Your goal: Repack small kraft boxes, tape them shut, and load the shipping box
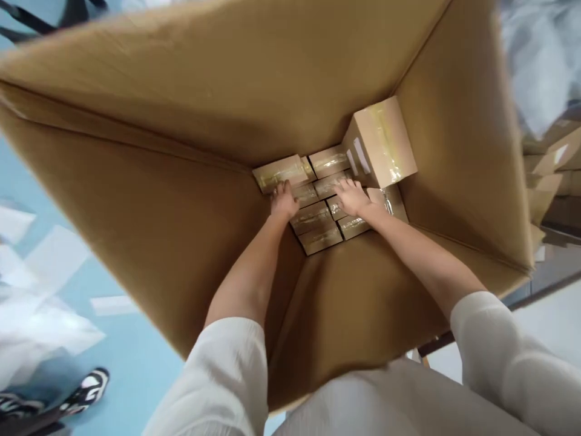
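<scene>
Both my arms reach deep into a tall cardboard box [213,72]. Small taped cartons [320,237] lie side by side on its bottom. My left hand [284,201] touches the near edge of a small carton [280,172] at the left wall, its fingers stretched and not wrapped around it. That carton sits slightly higher than its neighbours. Flat on the middle cartons rests my right hand [352,197], fingers spread and holding nothing. Just beyond it, a larger taped carton [385,142] with white labels on one side stands in the far right corner. My palms hide parts of the cartons below.
High cardboard walls surround both arms. Outside on the left, white sheets [57,257] and plastic lie on the blue floor [136,357], near another person's shoe [86,390]. At right are stacked cartons [563,151] and clear plastic wrap [540,66].
</scene>
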Available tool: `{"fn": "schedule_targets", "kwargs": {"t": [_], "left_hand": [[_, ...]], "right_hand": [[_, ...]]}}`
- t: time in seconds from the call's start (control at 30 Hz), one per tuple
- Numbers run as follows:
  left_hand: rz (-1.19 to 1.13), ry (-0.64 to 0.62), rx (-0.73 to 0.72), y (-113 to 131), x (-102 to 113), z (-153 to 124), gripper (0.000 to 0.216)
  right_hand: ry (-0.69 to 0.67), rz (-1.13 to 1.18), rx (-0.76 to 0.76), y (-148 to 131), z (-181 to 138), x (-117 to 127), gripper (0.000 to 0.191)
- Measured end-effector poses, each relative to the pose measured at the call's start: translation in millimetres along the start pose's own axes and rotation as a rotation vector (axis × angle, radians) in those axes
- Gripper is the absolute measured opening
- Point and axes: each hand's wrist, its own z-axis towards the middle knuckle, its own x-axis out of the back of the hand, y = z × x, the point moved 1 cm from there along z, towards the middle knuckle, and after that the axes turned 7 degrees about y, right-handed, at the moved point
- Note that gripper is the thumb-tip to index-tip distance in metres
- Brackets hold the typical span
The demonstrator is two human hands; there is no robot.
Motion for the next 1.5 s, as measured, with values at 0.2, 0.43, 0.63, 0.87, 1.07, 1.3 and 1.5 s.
{"fn": "schedule_targets", "kwargs": {"t": [0.2,0.43,0.63,0.87,1.07,1.3,1.5], "left_hand": [[-0.001,-0.019,0.051,-35.9,-4.2,31.9,0.105],[0.013,-0.009,0.015,-54.8,2.1,62.2,0.135],[0.060,-0.004,0.041,-56.5,11.5,69.6,0.157],[0.101,0.000,-0.101,-11.8,24.4,33.8,0.144],[0.181,-0.073,-0.372,49.9,16.7,24.5,0.140],[0.392,-0.098,-0.734,129.4,118.6,-21.2,0.128],[0.482,-0.010,-1.029,205.2,259.4,-82.0,0.117]], "right_hand": [[-0.054,0.063,0.066,14.0,27.0,-48.2,0.081],[-0.127,0.005,0.106,15.9,37.0,-65.8,0.083],[-0.195,0.016,0.011,17.2,21.7,-64.4,0.083],[-0.140,0.071,-0.055,26.2,13.4,-56.7,0.095],[0.005,0.059,-0.004,33.0,23.1,-30.5,0.123],[0.152,0.047,-0.070,8.8,-25.9,68.5,0.141],[0.345,0.078,-0.181,-44.4,-124.3,203.2,0.126]]}}
